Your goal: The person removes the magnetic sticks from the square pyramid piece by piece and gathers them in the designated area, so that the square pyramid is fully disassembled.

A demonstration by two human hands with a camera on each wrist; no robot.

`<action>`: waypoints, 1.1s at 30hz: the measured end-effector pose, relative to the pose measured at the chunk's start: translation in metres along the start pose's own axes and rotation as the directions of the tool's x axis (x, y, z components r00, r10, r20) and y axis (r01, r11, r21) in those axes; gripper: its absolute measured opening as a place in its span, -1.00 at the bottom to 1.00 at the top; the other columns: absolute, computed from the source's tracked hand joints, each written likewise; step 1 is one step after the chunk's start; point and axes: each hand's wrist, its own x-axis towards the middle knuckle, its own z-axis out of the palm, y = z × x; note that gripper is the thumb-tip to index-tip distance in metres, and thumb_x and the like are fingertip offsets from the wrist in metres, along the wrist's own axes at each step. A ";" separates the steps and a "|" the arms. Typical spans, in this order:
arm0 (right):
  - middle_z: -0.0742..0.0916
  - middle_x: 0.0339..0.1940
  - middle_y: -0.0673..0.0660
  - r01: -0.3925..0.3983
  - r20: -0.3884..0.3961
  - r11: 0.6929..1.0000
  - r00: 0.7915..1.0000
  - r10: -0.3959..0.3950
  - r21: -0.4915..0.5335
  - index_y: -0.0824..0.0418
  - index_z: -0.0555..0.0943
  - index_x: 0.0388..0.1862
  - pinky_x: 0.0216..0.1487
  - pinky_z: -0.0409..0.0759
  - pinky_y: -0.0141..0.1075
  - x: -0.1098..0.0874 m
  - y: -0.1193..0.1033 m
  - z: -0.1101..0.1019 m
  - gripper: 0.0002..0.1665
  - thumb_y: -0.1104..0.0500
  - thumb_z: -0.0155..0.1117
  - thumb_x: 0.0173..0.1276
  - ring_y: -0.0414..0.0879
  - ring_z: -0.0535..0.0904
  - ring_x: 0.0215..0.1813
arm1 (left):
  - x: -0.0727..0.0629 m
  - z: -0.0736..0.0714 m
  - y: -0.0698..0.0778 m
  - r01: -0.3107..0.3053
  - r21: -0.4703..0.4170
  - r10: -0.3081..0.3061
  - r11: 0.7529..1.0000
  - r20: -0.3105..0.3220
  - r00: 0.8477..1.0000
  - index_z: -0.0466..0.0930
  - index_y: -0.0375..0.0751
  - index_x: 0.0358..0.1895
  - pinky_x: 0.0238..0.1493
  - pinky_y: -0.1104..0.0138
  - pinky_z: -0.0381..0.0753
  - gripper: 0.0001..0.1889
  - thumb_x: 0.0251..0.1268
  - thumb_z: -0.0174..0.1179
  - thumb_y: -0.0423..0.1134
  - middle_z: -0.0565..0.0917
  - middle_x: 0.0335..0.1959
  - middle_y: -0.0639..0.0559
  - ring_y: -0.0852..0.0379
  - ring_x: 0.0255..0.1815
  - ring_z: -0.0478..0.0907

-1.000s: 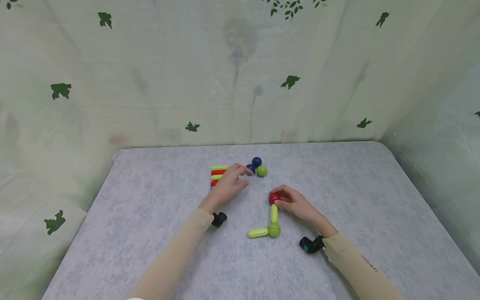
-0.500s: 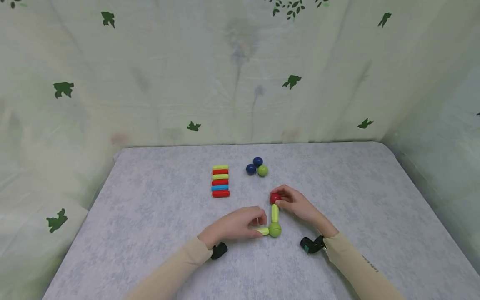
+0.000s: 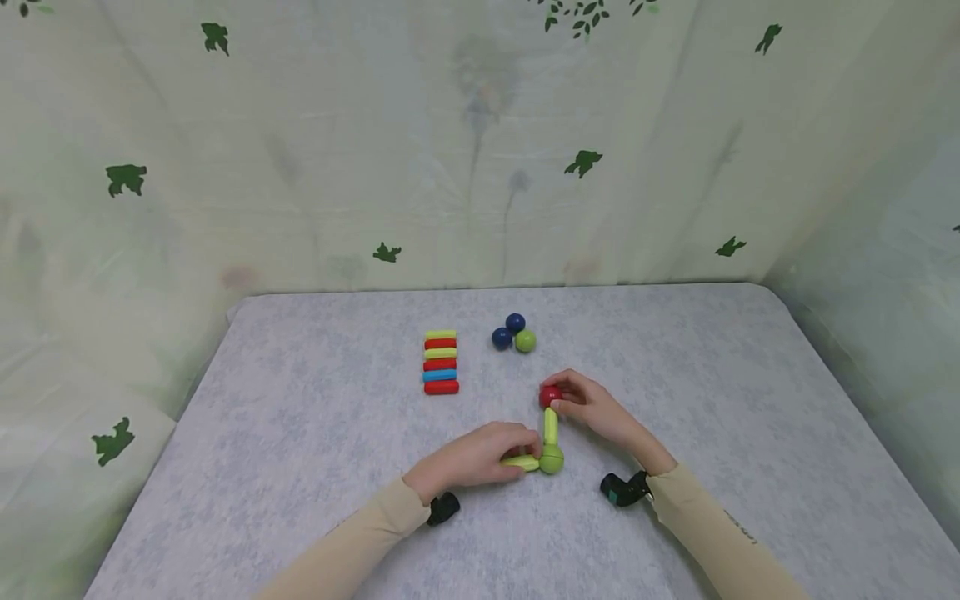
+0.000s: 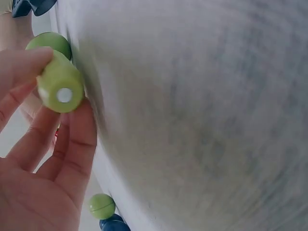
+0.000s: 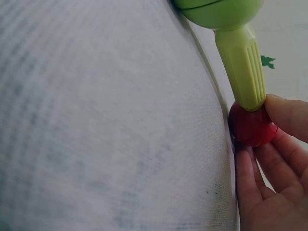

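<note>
An L-shaped piece lies on the table: a green ball (image 3: 551, 459) joins two yellow-green rods. One rod (image 3: 551, 426) runs away from me to a red ball (image 3: 550, 395); the other rod (image 3: 522, 462) points left. Thumb and fingers of my left hand (image 3: 480, 454) pinch the left-pointing rod, whose free end with a pale round tip (image 4: 64, 95) faces the left wrist camera. My right hand (image 3: 596, 411) grips the red ball between thumb and fingers. In the right wrist view the far rod (image 5: 243, 67) meets the red ball (image 5: 252, 125).
Left of centre, several rods (image 3: 441, 364) in yellow-green, red and blue lie in a row. Behind the L-shaped piece sit two dark blue balls (image 3: 502, 337) and a loose green ball (image 3: 526, 341). A patterned curtain (image 3: 315, 167) hangs behind the table (image 3: 262, 433).
My left hand has come back from beside the rods and balls toward me and taken hold of the left-pointing rod. My right hand stays on the red ball.
</note>
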 end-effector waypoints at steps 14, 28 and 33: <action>0.57 0.10 0.24 0.006 -0.002 1.000 1.000 -0.006 0.001 0.30 0.44 0.18 0.11 0.46 -0.13 -0.001 0.000 -0.001 -0.62 0.23 0.16 0.43 0.08 0.51 0.14 | -0.002 -0.002 0.002 -0.007 -0.031 0.006 0.999 -0.046 0.999 0.60 -0.10 -0.08 -0.13 0.48 0.45 -0.80 0.28 0.19 -0.41 0.57 -0.18 0.16 0.31 -0.24 0.42; 0.57 0.10 0.22 0.006 -0.006 1.000 1.000 -0.006 -0.011 0.29 0.45 0.17 0.08 0.48 -0.22 0.000 0.002 -0.001 -0.64 0.22 0.15 0.44 0.07 0.52 0.13 | -0.003 -0.004 0.007 0.020 0.119 -0.018 0.993 -0.014 1.000 0.63 -0.06 -0.06 -0.19 0.54 0.42 -0.82 0.32 0.18 -0.33 0.51 -0.22 0.18 0.31 -0.29 0.39; 0.58 0.09 0.22 -0.004 -0.005 1.000 1.000 0.004 0.003 0.30 0.45 0.17 0.09 0.47 -0.16 -0.001 0.001 0.000 -0.63 0.22 0.15 0.44 0.07 0.52 0.12 | -0.007 -0.003 0.004 0.039 0.138 -0.038 0.990 -0.013 0.999 0.65 -0.05 -0.05 -0.18 0.54 0.43 -0.79 0.31 0.18 -0.34 0.49 -0.22 0.19 0.31 -0.28 0.40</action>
